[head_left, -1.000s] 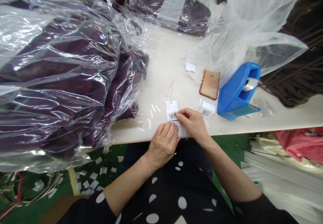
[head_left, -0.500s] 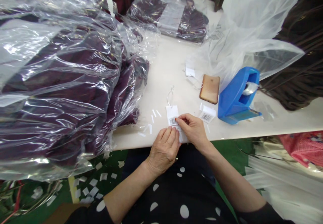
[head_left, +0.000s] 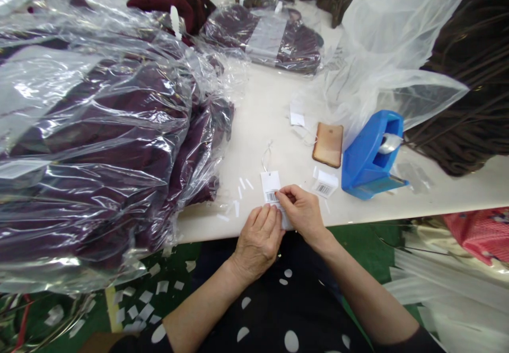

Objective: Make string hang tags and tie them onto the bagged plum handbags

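A white hang tag (head_left: 270,181) with a printed barcode and a looped string lies at the table's near edge. My left hand (head_left: 260,239) rests on its lower end, fingers laid flat and side by side, pressing it down. With thumb and index finger closed in a pinch, my right hand (head_left: 300,209) touches the right edge of the barcode area. Exactly what sits between those fingertips is hidden. Right of this hand is a folded white barcode tag (head_left: 325,184). Several thin white paper strips (head_left: 237,208) lie to the left of the hang tag.
Plastic-bagged dark purple garments (head_left: 103,146) cover the left side, and another bagged garment (head_left: 266,37) lies at the back. A phone-shaped amber case (head_left: 328,144) and a blue tape dispenser (head_left: 368,157) stand right. Clear plastic bags (head_left: 389,40) and brown garments (head_left: 461,88) lie beyond.
The whole view has shifted slightly. Both hands stay at the hang tag, with the right fingertips moved very little along the barcode's edge.
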The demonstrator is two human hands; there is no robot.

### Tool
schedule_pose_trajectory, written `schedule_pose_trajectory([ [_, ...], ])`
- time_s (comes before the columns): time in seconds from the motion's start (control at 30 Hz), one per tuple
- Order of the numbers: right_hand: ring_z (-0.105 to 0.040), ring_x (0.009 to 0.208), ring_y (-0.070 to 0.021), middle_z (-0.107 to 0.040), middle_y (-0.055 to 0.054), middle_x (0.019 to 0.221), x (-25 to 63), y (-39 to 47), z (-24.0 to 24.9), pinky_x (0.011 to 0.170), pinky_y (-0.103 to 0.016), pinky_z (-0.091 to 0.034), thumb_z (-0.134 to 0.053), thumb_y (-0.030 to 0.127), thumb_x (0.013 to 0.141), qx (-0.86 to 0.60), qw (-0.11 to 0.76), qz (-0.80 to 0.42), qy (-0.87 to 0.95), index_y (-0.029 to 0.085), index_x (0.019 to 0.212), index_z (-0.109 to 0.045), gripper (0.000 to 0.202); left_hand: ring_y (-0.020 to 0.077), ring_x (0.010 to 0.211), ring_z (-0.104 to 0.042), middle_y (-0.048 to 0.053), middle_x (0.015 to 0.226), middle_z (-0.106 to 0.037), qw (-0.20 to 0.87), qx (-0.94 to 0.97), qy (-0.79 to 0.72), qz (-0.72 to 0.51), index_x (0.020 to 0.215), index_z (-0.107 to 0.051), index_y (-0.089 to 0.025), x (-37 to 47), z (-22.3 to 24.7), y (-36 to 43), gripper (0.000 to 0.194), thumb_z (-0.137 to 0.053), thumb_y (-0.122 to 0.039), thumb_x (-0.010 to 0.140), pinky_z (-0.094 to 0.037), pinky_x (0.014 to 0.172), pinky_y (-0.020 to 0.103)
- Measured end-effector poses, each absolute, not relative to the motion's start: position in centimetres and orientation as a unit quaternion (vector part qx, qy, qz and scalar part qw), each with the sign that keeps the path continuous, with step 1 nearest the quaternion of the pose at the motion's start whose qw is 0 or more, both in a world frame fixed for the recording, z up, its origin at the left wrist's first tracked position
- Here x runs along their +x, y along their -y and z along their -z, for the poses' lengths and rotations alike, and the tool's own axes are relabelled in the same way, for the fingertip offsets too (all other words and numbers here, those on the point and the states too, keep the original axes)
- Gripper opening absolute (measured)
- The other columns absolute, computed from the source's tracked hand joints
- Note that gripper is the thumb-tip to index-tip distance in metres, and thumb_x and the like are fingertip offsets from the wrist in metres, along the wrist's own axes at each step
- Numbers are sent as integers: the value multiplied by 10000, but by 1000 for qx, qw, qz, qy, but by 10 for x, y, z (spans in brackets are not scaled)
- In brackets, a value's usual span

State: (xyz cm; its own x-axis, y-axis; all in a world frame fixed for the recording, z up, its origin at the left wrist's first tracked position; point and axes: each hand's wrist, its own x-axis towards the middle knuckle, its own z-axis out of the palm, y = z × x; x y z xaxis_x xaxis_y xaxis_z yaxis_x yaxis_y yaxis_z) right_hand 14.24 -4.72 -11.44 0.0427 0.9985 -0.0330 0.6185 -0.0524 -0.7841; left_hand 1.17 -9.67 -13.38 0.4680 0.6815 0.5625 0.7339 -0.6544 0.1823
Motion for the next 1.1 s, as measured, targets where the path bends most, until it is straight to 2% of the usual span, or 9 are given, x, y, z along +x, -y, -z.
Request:
schedule_pose_trajectory([
  [0.27,-600,605,-154,-655,-20,662,141,48,116,595,-253,-440,-522,326,809,-661,295,-294,625,198,728,-615,178,287,1036,-580,184,1067,-652,43,-857,412,306,1046,-618,3,11,134,96,307,-557,-177,806,-467,900,416],
  [0.47,-601,609,-159,-659,-29,671,140,48,114,595,-257,-433,-520,327,813,-663,282,-281,634,196,731,-615,182,285,1031,-565,165,1081,-648,33,-859,419,293,1047,-621,-44,10,131,96,280,-532,-181,820,-447,842,423],
  [0.63,-603,619,-160,-666,-31,684,140,47,113,602,-256,-432,-506,302,817,-663,266,-269,646,198,750,-623,171,316,1109,-516,187,1055,-643,2,-874,400,277,1022,-618,-16,8,126,90,296,-517,-214,826,-395,908,454],
  [0.83,-581,625,-161,-646,-46,713,135,46,104,596,-259,-408,-508,246,806,-678,187,-219,677,187,773,-611,124,309,1110,-516,196,1083,-620,-36,-888,382,254,1032,-599,-28,5,121,84,297,-488,-233,846,-402,853,437],
  [0.93,-580,662,-191,-629,-73,760,134,46,101,603,-281,-412,-535,271,799,-691,155,-158,688,162,911,-598,169,304,1117,-511,194,1092,-613,-45,-887,382,254,1026,-594,-36,5,122,84,285,-483,-232,851,-398,840,430],
  [1.03,-582,717,-226,-614,-112,831,140,48,105,611,-315,-441,-546,333,807,-699,183,-97,684,123,1046,-566,319,307,1105,-516,191,1058,-620,-41,-888,383,250,1050,-578,-17,6,125,84,322,-486,-254,852,-397,837,433],
  [1.1,-581,819,-226,-622,-119,899,146,52,109,704,-334,-465,-475,299,858,-635,238,-96,728,143,1017,-594,253,308,1088,-527,182,1024,-629,-33,-887,385,252,1033,-585,-15,6,126,84,312,-492,-248,847,-398,839,433],
])
